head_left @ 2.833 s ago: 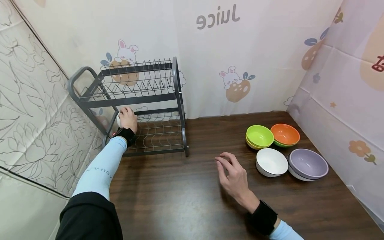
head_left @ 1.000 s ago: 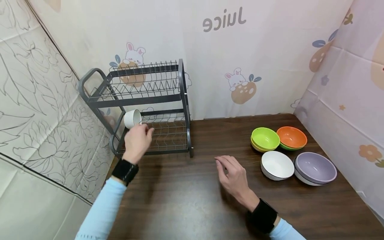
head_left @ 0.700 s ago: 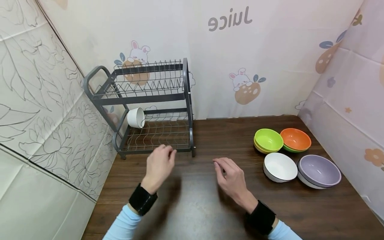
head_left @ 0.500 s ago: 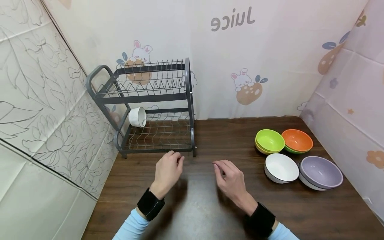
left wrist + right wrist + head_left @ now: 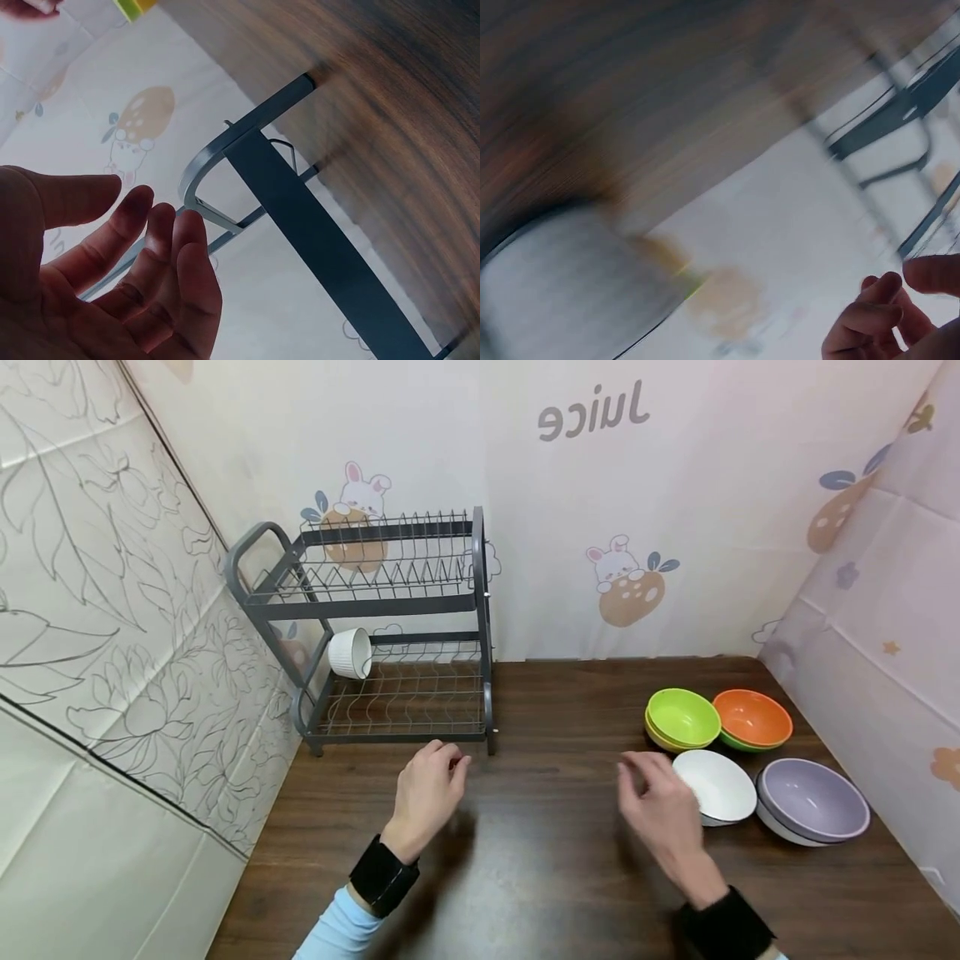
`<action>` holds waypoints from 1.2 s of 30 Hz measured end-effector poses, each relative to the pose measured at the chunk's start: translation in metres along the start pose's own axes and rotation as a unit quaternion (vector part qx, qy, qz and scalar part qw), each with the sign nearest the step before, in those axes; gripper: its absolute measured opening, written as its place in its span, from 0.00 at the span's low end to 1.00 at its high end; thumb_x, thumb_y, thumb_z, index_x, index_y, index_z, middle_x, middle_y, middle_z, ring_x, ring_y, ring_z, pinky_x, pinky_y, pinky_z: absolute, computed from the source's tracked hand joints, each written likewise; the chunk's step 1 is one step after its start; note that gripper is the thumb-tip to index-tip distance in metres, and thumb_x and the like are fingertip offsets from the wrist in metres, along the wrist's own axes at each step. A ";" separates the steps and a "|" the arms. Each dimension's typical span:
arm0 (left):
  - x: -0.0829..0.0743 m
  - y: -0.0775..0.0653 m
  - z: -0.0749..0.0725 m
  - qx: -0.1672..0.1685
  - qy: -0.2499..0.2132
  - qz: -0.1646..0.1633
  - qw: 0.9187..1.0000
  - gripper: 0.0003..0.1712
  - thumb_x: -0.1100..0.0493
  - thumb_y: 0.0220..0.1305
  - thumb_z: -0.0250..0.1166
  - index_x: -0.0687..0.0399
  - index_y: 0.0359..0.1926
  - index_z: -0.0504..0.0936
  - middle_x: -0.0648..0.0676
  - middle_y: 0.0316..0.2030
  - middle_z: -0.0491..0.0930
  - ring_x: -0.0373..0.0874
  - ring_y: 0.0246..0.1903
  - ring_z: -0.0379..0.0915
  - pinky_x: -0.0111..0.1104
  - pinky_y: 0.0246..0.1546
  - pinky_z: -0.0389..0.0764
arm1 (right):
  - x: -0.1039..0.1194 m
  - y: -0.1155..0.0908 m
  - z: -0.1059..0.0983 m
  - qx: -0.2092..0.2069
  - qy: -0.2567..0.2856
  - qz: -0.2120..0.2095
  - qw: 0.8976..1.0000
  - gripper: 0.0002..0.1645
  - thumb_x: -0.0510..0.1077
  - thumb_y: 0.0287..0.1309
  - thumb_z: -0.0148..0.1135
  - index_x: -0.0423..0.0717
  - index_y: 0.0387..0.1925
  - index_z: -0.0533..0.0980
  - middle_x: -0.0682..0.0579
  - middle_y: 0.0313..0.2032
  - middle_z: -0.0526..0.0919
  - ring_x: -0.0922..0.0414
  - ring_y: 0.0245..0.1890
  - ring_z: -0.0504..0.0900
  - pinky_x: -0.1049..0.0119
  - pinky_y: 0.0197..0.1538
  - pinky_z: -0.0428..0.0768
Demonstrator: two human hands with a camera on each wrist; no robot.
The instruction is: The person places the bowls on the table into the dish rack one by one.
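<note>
My left hand hovers over the table in front of the dish rack, fingers loosely curled with nothing in them; the left wrist view shows the gap between thumb and fingers. My right hand is beside the white bowl and overlaps its left edge in the head view, fingers relaxed and holding nothing. In the right wrist view that bowl looms large and blurred. A small white ribbed bowl lies tipped on its side at the left end of the rack's lower tier.
A lime-green bowl sits in a yellow one. Beside them an orange bowl rests in a green one, and a purple bowl on a white one. Printed cloth walls border the brown table.
My left hand let go of the small white bowl in the rack and drew back toward the table's middle. My right hand then moved right, up to the white bowl.
</note>
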State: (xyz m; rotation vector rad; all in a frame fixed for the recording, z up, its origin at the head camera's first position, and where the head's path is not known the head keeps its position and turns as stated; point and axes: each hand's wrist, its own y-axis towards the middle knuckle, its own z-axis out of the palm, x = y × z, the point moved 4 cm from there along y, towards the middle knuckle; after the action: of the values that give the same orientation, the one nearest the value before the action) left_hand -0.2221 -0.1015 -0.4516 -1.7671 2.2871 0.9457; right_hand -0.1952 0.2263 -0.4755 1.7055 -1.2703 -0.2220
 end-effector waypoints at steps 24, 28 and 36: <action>-0.002 0.003 0.007 0.014 -0.035 -0.011 0.999 0.07 0.58 0.73 0.70 0.54 0.36 0.88 0.49 0.33 0.80 0.41 0.30 0.76 0.33 0.31 0.80 | -0.077 -0.046 -0.066 0.214 -0.148 0.223 0.940 0.11 0.44 0.60 0.74 0.43 0.42 0.87 0.37 0.50 0.85 0.28 0.41 0.83 0.35 0.27 0.76; -0.002 0.003 0.008 0.015 -0.040 -0.009 0.999 0.07 0.58 0.73 0.70 0.54 0.36 0.88 0.50 0.33 0.80 0.41 0.30 0.77 0.34 0.31 0.81 | -0.079 -0.050 -0.064 0.215 -0.146 0.223 0.940 0.09 0.43 0.60 0.73 0.43 0.41 0.88 0.39 0.47 0.87 0.29 0.40 0.83 0.35 0.27 0.76; -0.003 0.002 0.008 0.014 -0.050 -0.004 0.999 0.07 0.59 0.72 0.70 0.55 0.36 0.89 0.50 0.33 0.81 0.42 0.31 0.78 0.34 0.32 0.82 | -0.079 -0.053 -0.064 0.194 -0.143 0.217 0.946 0.09 0.40 0.61 0.72 0.42 0.41 0.89 0.39 0.45 0.88 0.29 0.41 0.84 0.34 0.30 0.76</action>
State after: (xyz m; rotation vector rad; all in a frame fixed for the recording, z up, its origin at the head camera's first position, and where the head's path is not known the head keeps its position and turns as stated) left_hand -0.2253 -0.0950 -0.4558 -1.6776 2.2188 0.9725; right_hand -0.1564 0.3277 -0.5122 1.6993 -1.9755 0.0513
